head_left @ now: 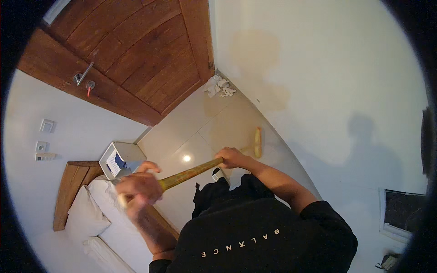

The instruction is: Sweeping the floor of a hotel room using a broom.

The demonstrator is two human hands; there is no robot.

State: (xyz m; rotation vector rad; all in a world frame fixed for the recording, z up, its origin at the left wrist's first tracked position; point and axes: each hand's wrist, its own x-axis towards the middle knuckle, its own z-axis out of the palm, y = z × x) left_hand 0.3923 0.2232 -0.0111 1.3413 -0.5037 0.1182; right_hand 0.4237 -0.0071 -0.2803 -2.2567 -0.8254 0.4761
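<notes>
Both my hands are on the yellow-brown handle [191,174] of a long-handled floor tool. My right hand [231,158] wraps round it lower down. My left hand [139,187], smeared by motion, is round its upper end, with some fingers sticking out. Beyond my right hand the tool's narrow yellow bar-shaped head [258,142] lies on the pale tiled floor [182,141], near the right wall. Whether the head has bristles or a blade I cannot tell. Part of the lower shaft is hidden behind my right hand.
A crumpled white cloth [219,86] lies in the corner by the wooden door [136,54]. On the left are a white bedside cabinet [129,150] and a bed with a wooden headboard [63,195] and white pillows [86,211]. A white wall [318,82] borders the floor on the right.
</notes>
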